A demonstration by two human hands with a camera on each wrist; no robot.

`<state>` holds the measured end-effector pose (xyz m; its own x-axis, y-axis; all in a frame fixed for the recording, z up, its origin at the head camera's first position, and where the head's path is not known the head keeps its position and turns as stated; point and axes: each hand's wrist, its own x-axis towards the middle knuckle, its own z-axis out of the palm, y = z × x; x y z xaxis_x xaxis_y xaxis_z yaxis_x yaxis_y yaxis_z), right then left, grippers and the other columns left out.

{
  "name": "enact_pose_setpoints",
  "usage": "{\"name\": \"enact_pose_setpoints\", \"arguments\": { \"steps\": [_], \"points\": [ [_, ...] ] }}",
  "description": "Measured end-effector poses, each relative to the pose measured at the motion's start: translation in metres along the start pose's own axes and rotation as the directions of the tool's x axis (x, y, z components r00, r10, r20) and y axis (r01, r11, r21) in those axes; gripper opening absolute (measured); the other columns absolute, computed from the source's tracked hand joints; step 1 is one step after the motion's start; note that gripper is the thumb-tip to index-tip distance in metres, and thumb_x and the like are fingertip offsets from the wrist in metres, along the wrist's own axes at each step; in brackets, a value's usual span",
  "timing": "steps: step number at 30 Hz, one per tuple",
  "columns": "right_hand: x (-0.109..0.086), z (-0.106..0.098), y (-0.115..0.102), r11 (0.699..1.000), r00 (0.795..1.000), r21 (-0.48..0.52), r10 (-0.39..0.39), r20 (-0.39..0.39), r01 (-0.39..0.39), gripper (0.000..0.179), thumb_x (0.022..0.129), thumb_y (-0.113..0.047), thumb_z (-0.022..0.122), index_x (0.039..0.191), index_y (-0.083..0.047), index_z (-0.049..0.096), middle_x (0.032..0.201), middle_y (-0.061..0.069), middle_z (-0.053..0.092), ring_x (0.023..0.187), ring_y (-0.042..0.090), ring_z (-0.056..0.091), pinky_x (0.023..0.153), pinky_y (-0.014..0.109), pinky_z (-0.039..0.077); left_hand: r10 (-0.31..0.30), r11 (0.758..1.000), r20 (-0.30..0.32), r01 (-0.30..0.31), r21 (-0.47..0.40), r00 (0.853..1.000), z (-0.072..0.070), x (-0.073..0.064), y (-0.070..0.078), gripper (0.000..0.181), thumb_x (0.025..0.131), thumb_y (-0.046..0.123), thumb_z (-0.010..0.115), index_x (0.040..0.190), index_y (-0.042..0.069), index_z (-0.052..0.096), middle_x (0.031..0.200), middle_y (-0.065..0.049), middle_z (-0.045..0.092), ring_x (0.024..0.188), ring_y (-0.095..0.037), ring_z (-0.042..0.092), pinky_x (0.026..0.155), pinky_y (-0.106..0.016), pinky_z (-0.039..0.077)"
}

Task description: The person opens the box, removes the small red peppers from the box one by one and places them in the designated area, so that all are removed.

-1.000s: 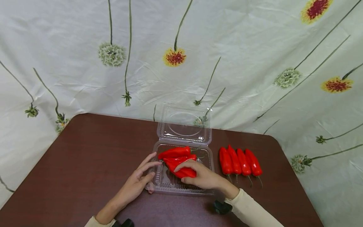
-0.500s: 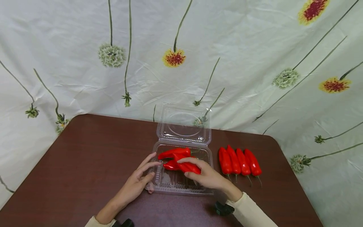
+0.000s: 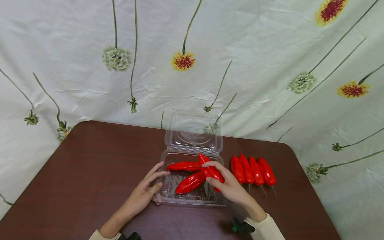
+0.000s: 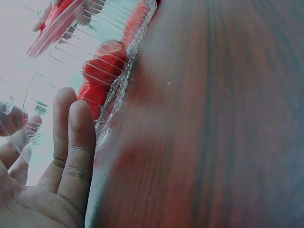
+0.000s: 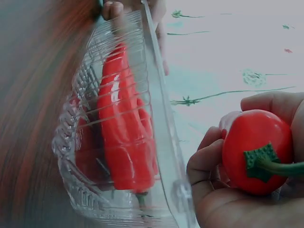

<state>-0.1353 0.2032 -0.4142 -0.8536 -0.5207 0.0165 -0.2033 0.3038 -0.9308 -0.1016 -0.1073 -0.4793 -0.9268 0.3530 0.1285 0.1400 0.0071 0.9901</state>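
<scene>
My right hand (image 3: 228, 183) grips a red chili pepper (image 3: 211, 172) over the right part of a clear plastic container (image 3: 192, 201). In the right wrist view, that pepper's green stem end (image 5: 261, 161) faces the camera, with fingers and thumb wrapped around its body. Two more red peppers lie inside the container: one (image 3: 182, 166) toward the back, the other (image 3: 189, 183) slanting across the middle. At the container's left side rests my left hand (image 3: 147, 186), its fingers spread and fairly straight against the wall. The left wrist view shows two straight fingers (image 4: 78, 142) beside the ribbed plastic.
The container's hinged lid (image 3: 194, 133) stands raised at the back, before a flowered cloth (image 3: 255, 66). Several red peppers (image 3: 253, 170) lie in a row on the dark wooden table (image 3: 105, 160), right of the container.
My right hand has moved right, lifting and turning the pepper it holds. One pepper in the container now slants farther toward the front. The left hand has stayed in place.
</scene>
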Motion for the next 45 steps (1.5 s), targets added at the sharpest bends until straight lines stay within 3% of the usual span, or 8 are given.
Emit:
{"name": "enact_pose_setpoints", "arguments": {
  "steps": [7, 12, 16, 22, 31, 40, 45],
  "points": [
    [-0.011, -0.002, -0.001, 0.999, 0.999, 0.045, 0.003, -0.053, 0.000, 0.045, 0.099, -0.007, 0.061, 0.141, -0.021, 0.052, 0.129, 0.012, 0.054, 0.095, 0.029, 0.059, 0.073, 0.025, 0.054, -0.015, 1.000, -0.003, 0.015, 0.022, 1.000, 0.000, 0.000, 0.002, 0.035, 0.104, 0.004, 0.049, 0.139, -0.001, 0.052, 0.166, -0.009, 0.012, 0.056, -0.021, 0.062, 0.056, -0.031, 0.057],
    [-0.020, -0.005, 0.001, 0.998, 0.996, 0.056, 0.017, -0.082, -0.012, 0.043, 0.100, -0.010, 0.059, 0.142, -0.019, 0.051, 0.131, 0.014, 0.052, 0.101, 0.039, 0.057, 0.073, 0.036, 0.059, -0.015, 1.000, 0.005, 0.015, 0.012, 1.000, 0.000, 0.000, 0.001, 0.035, 0.104, 0.004, 0.048, 0.139, -0.001, 0.051, 0.167, -0.009, 0.011, 0.056, -0.021, 0.062, 0.056, -0.031, 0.057],
    [-0.028, -0.007, 0.004, 0.999, 0.990, 0.050, 0.015, -0.138, -0.009, 0.038, 0.101, -0.011, 0.058, 0.138, -0.017, 0.053, 0.128, 0.014, 0.052, 0.102, 0.032, 0.056, 0.070, 0.038, 0.059, -0.009, 1.000, 0.008, 0.009, 0.007, 1.000, 0.000, 0.000, 0.000, 0.035, 0.104, 0.004, 0.048, 0.139, -0.001, 0.051, 0.167, -0.009, 0.011, 0.056, -0.022, 0.062, 0.056, -0.032, 0.058],
    [-0.041, -0.012, 0.010, 1.000, 0.972, 0.002, 0.000, -0.234, 0.000, 0.034, 0.101, -0.011, 0.057, 0.135, -0.015, 0.055, 0.127, 0.012, 0.054, 0.103, 0.022, 0.055, 0.074, 0.032, 0.058, -0.006, 1.000, 0.008, 0.006, 0.008, 1.000, 0.000, 0.000, 0.000, 0.035, 0.104, 0.003, 0.049, 0.139, -0.001, 0.051, 0.166, -0.009, 0.012, 0.056, -0.022, 0.062, 0.055, -0.032, 0.058],
    [-0.061, -0.015, 0.024, 0.999, 0.934, -0.031, 0.008, -0.358, -0.021, 0.036, 0.100, -0.008, 0.058, 0.136, -0.012, 0.058, 0.140, 0.006, 0.056, 0.122, 0.005, 0.051, 0.098, 0.018, 0.045, 0.001, 1.000, 0.005, -0.001, 0.009, 1.000, 0.000, 0.000, -0.001, 0.036, 0.104, 0.003, 0.049, 0.139, -0.001, 0.051, 0.166, -0.010, 0.012, 0.056, -0.022, 0.063, 0.055, -0.032, 0.058],
    [-0.078, -0.010, 0.027, 0.994, 0.904, -0.005, 0.101, -0.416, -0.113, 0.034, 0.098, -0.007, 0.061, 0.131, -0.012, 0.062, 0.136, 0.004, 0.059, 0.119, 0.005, 0.053, 0.094, 0.018, 0.045, -0.003, 1.000, 0.012, 0.003, -0.012, 1.000, -0.001, 0.000, -0.002, 0.036, 0.104, 0.003, 0.049, 0.140, -0.003, 0.050, 0.166, -0.011, 0.010, 0.056, -0.020, 0.062, 0.054, -0.031, 0.057],
    [-0.083, -0.006, 0.031, 0.983, 0.877, 0.078, 0.186, -0.443, -0.169, 0.036, 0.096, -0.007, 0.064, 0.132, -0.006, 0.061, 0.130, -0.008, 0.060, 0.116, 0.008, 0.053, 0.091, 0.018, 0.048, 0.005, 1.000, 0.019, -0.004, -0.010, 1.000, -0.002, 0.000, -0.003, 0.036, 0.104, 0.003, 0.048, 0.140, -0.004, 0.049, 0.166, -0.013, 0.009, 0.056, -0.022, 0.063, 0.055, -0.032, 0.058]
  ]
}}
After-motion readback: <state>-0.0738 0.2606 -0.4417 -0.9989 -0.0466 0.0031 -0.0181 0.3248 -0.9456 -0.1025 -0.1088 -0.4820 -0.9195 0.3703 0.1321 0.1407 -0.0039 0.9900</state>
